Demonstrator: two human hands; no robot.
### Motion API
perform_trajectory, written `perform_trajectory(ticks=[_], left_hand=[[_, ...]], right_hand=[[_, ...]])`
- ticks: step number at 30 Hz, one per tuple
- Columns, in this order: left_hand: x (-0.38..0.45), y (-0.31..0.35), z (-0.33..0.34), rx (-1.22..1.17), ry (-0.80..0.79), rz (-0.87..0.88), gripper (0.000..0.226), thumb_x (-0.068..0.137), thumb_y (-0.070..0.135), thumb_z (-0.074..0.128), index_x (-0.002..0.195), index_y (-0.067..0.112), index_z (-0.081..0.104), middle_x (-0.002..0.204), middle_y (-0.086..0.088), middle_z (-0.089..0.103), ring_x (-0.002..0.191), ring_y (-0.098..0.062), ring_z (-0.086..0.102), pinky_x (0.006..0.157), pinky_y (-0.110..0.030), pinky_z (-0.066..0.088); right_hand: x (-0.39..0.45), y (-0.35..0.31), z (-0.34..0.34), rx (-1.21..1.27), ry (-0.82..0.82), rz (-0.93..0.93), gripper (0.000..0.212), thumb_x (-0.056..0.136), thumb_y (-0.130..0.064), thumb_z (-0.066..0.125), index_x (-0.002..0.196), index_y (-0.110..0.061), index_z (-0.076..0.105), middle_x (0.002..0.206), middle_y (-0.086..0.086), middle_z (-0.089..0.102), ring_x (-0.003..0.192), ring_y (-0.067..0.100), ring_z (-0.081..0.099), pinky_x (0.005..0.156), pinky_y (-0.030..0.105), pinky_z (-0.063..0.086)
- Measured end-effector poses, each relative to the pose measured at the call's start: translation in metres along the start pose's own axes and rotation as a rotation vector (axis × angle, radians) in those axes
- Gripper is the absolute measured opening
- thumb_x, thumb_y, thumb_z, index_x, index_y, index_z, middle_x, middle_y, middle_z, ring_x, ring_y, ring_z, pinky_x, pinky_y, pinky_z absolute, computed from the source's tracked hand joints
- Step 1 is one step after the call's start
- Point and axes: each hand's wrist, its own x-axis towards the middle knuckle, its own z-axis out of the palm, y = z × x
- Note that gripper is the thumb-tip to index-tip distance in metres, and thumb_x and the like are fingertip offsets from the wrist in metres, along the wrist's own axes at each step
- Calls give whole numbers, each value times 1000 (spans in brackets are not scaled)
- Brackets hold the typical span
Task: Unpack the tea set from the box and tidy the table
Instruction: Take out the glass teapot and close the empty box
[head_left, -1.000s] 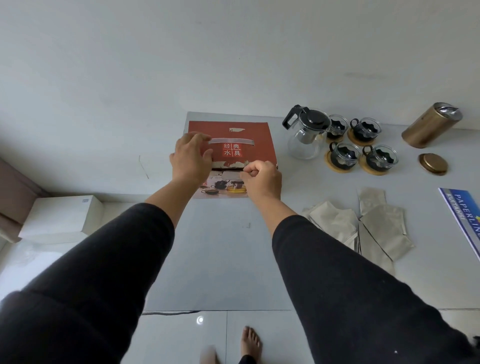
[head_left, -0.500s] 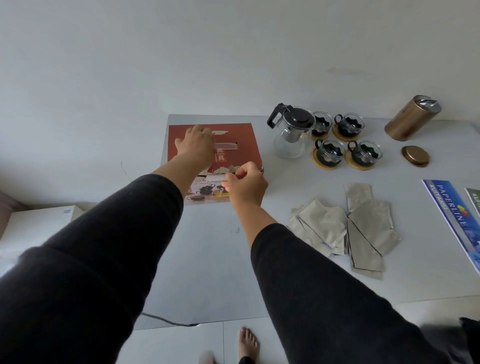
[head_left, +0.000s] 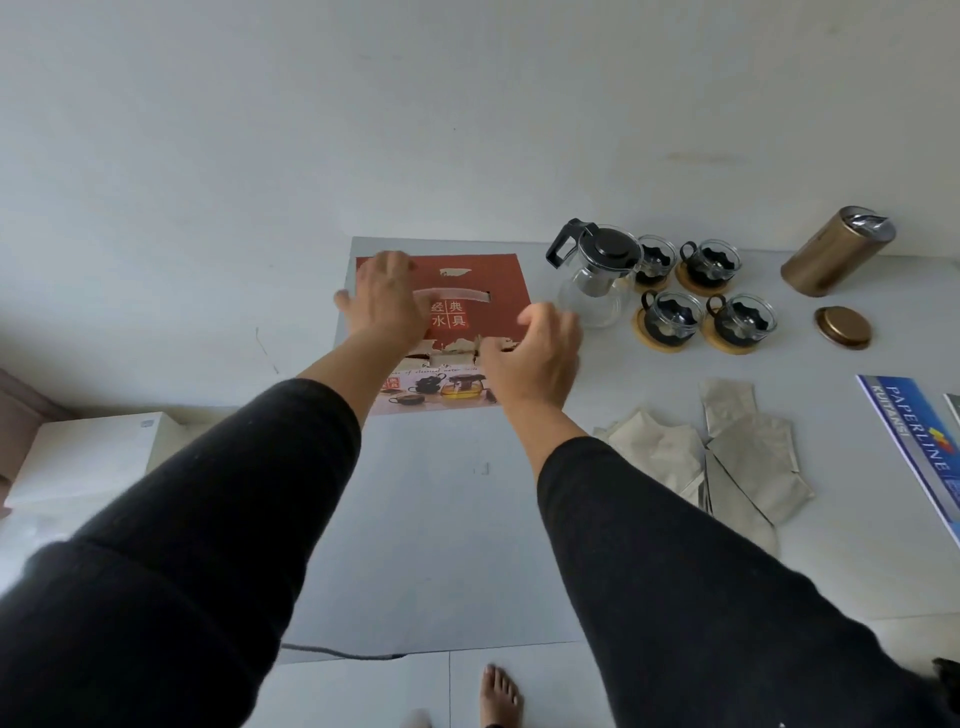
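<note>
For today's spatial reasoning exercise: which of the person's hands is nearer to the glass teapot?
Right. The right hand is just left of the glass teapot, at the red box's right edge; the left hand rests on its far left side.

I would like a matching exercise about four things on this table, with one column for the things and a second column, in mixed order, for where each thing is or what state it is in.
Things:
1. red box
2. glass teapot
3. gold canister
4. round gold lid

Places or states:
A. lies flat on the table, apart from its container
B. under both hands, at the table's far left part
C. open at the top, far right by the wall
D. stands between the box and the four cups

Pairs: 1-B, 2-D, 3-C, 4-A
</note>
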Motion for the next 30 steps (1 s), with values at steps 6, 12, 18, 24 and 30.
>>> perform_trajectory(ticks=[6, 12, 18, 24, 30], left_hand=[[-15, -24, 1, -411, -119, -484, 62, 95, 46, 46, 140, 5, 31, 136, -18, 45, 122, -35, 50, 91, -41, 47], [4, -26, -9, -481, -106, -417, 50, 98, 35, 44, 140, 10, 34, 132, -15, 52, 114, -32, 57, 83, -37, 48], [53, -23, -10, -473, -68, -340, 47, 98, 32, 44, 141, 13, 37, 133, -10, 55, 116, -30, 56, 82, -33, 45], [104, -22, 1, -441, -58, -345, 45, 99, 31, 44, 139, 13, 39, 131, -9, 56, 115, -29, 55, 79, -30, 41], [118, -25, 15, -416, -74, -376, 45, 99, 33, 44, 139, 14, 39, 131, -9, 56, 113, -29, 56, 77, -31, 42]], right_hand=[[24, 5, -6, 225, -291, 498, 49, 92, -41, 51, 127, -8, 55, 127, 11, 60, 113, 28, 60, 92, 37, 51], [39, -13, 3, 258, -222, 422, 38, 95, -30, 51, 126, -11, 59, 122, 9, 65, 109, 27, 64, 95, 37, 53], [90, -23, 25, 251, -219, 369, 39, 95, -31, 52, 129, -11, 58, 124, 8, 64, 112, 26, 63, 94, 35, 53], [133, -29, 49, 244, -256, 350, 38, 96, -31, 53, 127, -10, 59, 122, 8, 66, 110, 25, 64, 91, 32, 52], [151, -27, 60, 198, -293, 328, 34, 96, -30, 52, 123, -11, 62, 119, 7, 67, 107, 24, 64, 79, 24, 45]])
